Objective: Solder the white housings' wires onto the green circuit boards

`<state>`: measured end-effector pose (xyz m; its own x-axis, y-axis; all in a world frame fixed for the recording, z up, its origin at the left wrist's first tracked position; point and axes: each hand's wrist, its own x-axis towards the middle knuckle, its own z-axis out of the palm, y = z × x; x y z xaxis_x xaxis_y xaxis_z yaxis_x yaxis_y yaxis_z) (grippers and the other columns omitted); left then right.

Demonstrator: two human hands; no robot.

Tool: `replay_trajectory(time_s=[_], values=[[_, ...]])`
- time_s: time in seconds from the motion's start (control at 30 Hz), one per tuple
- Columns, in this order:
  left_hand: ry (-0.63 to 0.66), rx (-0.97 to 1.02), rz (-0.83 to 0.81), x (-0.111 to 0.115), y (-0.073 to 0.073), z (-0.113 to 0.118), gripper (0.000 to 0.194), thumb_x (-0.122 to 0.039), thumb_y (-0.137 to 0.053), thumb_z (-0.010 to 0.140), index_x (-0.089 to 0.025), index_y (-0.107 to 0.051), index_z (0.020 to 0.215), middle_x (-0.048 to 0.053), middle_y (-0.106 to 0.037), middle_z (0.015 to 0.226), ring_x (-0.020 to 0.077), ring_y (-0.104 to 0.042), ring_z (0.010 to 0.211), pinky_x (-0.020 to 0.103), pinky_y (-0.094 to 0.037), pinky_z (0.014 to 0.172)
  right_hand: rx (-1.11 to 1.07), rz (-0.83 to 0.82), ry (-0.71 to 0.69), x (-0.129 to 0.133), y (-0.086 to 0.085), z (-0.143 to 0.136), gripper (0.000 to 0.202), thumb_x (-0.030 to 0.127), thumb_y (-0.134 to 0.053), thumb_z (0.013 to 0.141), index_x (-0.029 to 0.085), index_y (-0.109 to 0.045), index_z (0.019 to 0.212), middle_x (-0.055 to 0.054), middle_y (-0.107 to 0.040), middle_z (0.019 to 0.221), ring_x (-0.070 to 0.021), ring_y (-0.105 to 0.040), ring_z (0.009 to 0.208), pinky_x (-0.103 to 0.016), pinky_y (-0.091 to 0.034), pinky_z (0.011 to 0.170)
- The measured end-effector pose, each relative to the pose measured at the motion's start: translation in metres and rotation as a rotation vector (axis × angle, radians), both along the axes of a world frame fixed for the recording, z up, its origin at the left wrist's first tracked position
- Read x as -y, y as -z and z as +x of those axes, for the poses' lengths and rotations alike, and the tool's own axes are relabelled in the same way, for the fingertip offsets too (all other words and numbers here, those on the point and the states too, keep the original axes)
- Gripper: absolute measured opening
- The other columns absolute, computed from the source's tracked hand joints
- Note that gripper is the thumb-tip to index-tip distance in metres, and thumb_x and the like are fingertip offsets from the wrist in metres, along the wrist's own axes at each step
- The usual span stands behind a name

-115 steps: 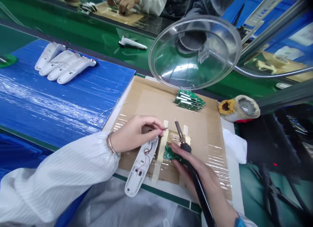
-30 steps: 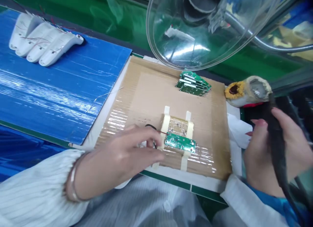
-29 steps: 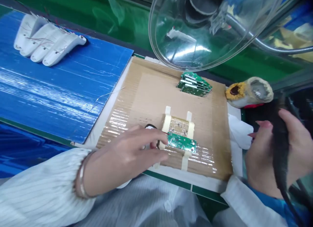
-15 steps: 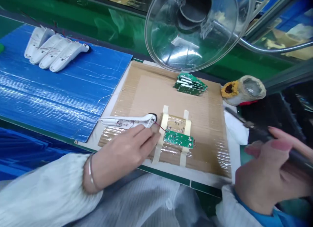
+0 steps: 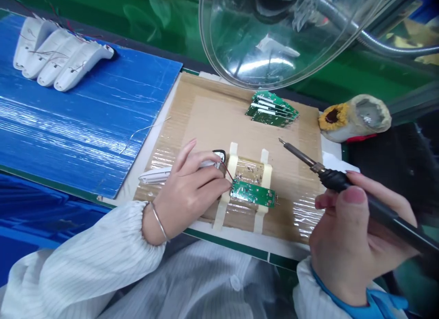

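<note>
- Right hand [image 5: 353, 236]: fingers wrapped round the soldering iron [image 5: 334, 178], its tip apart from the green board [image 5: 254, 193].
- Left hand [image 5: 188, 191]: nearer the board, fingers bunched at its left end (whether they pinch anything, I cannot tell).
- Green board: lies right of those fingers, long axis roughly left to right.
- Cardboard [image 5: 219, 113] stretches beyond, up to the stacked boards [image 5: 272, 110].

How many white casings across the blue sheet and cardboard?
5: four casings side by side on the blue sheet, one casing over the cardboard, partly hidden by the left hand.
</note>
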<state>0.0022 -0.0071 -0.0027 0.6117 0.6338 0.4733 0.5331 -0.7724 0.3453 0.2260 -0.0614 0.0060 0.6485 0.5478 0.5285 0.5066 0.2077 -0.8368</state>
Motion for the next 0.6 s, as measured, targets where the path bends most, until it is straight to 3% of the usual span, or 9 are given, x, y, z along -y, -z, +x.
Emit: replay_trajectory(time_s=[0.13,0.23,0.3,0.4,0.6], values=[[-0.026,-0.027,-0.038,0.0,-0.004,0.004,0.01,-0.018,-0.061,0.092,-0.024,-0.067,0.087,-0.003,-0.069,0.09,0.0203,-0.054,0.119,0.054,-0.02,0.12,-0.019,0.008,-0.044,0.0,0.0,0.0,0.016,0.044,-0.069,0.081,0.03,-0.074,0.087,0.001,-0.066,0.077,-0.0136,-0.054,0.051,-0.034,-0.036,0.041],[-0.066,-0.05,-0.094,0.002,-0.01,0.007,0.015,-0.023,-0.056,0.095,-0.023,-0.065,0.083,0.0,-0.067,0.106,0.0234,-0.05,0.126,0.056,-0.017,0.12,0.044,0.068,-0.07,0.002,0.001,-0.002,0.026,0.049,-0.063,0.084,0.027,-0.073,0.075,0.0,-0.061,0.063,-0.0157,-0.053,0.049,-0.034,-0.033,0.038],[-0.074,-0.066,-0.152,0.004,-0.013,0.007,0.015,-0.024,-0.055,0.095,-0.023,-0.064,0.084,0.001,-0.064,0.117,0.0243,-0.044,0.132,0.057,-0.014,0.121,0.099,0.115,-0.145,0.005,0.002,-0.004,0.023,0.039,-0.061,0.084,0.024,-0.071,0.07,0.0,-0.059,0.057,-0.0166,-0.053,0.048,-0.033,-0.032,0.037],[-0.081,-0.073,-0.197,0.006,-0.015,0.007,0.012,-0.022,-0.056,0.094,-0.024,-0.063,0.085,0.0,-0.061,0.125,0.0242,-0.039,0.137,0.057,-0.011,0.122,0.12,0.059,-0.32,0.008,0.003,-0.009,0.012,0.021,-0.058,0.079,0.021,-0.069,0.073,0.001,-0.063,0.06,-0.0155,-0.054,0.048,-0.031,-0.035,0.039],[-0.107,-0.055,-0.193,0.008,-0.012,0.007,0.01,-0.023,-0.057,0.091,-0.024,-0.063,0.083,0.001,-0.061,0.127,0.0253,-0.039,0.137,0.058,-0.011,0.122,0.186,0.006,-0.42,0.006,0.004,-0.013,0.013,0.019,-0.055,0.079,0.024,-0.067,0.077,0.001,-0.063,0.061,-0.0165,-0.055,0.048,-0.031,-0.039,0.037]])
